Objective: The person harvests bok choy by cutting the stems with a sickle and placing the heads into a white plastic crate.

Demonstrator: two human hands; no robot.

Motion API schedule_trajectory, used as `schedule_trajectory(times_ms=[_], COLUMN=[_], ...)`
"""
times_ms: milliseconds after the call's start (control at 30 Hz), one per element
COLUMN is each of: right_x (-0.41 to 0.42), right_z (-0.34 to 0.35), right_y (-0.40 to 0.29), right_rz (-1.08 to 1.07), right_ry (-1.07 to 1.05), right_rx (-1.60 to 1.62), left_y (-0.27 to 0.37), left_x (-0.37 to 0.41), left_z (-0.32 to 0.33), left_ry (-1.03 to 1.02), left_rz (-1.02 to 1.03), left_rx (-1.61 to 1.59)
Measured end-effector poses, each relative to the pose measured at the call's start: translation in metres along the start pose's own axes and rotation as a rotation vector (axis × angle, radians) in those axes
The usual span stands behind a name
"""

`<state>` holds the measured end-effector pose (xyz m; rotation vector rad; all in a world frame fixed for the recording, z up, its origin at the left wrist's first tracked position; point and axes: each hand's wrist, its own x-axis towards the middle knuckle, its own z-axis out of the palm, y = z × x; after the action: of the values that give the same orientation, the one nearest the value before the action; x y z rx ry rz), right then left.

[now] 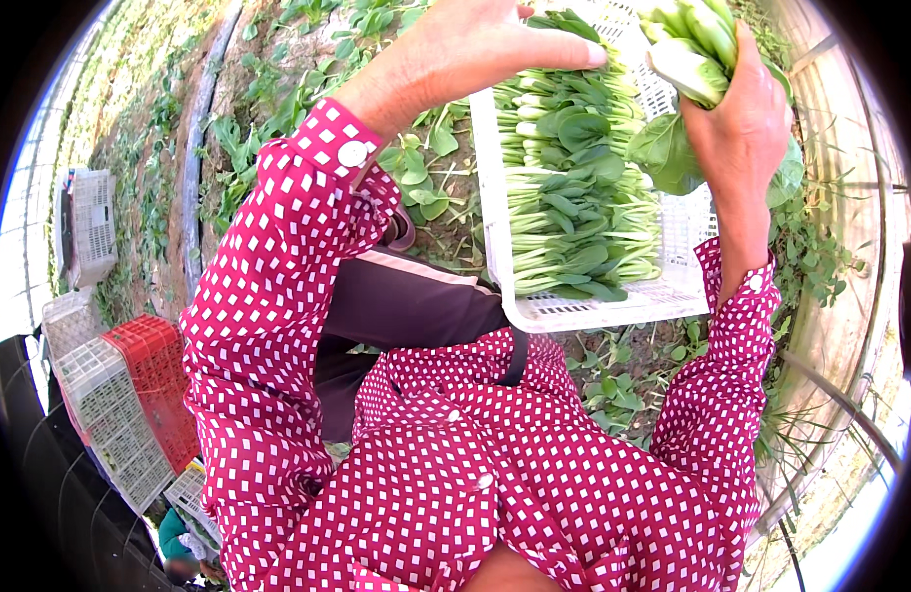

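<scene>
My right hand (744, 122) grips a bunch of leafy greens (689, 55) with pale, thick stem ends pointing up and broad leaves hanging below the fist. It is held over the right side of a white plastic crate (611, 320). Inside the crate, more bunched greens (581, 207) lie in rows, dark leaves in the middle and pale stalks outward. Above the crate's far left part, my left hand (485, 44) reaches in from the left, its thumb stretched out over the leaves. Most of its other fingers are hidden or cut off at the top edge.
Low leafy plants (418, 185) grow on the soil around the crate. A pale hose or pipe (200, 133) runs along the left. Stacked white crates (115, 407) and a red crate (156, 377) stand lower left, near another person (176, 536). A pale wall (818, 222) rises at right.
</scene>
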<state>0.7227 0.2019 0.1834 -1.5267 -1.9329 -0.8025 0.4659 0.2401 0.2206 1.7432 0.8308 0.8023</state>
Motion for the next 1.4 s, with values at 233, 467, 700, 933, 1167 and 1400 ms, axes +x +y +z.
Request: schedule_trajectory(times_ms=[233,467,700,933,1167,1400], right_x=[-0.158,-0.195,-0.187,-0.194,-0.196,-0.176], right_z=[0.159,0.196,0.202,0.203,0.199,0.193], right_y=[-0.101,-0.110,-0.093,-0.089,-0.096,-0.088], right_rz=[-0.054,-0.158,-0.274,-0.357,-0.416,-0.393], right_ry=[-0.480,-0.724,-0.754,-0.786,-0.796,-1.030], right_rx=[0.251,0.321,0.450,0.439,0.410,0.275], left_y=[-0.065,-0.082,-0.079,-0.060,-0.008,0.016], left_x=[-0.089,-0.134,-0.129,-0.142,-0.244,-0.387], left_z=[-0.071,-0.095,-0.097,-0.093,-0.132,-0.181], left_ry=[0.083,0.144,0.129,0.104,0.232,0.568], left_rz=[-0.197,-0.468,-0.495,-0.521,-0.519,-0.555], left_rx=[0.115,0.058,0.053,0.097,0.243,0.267])
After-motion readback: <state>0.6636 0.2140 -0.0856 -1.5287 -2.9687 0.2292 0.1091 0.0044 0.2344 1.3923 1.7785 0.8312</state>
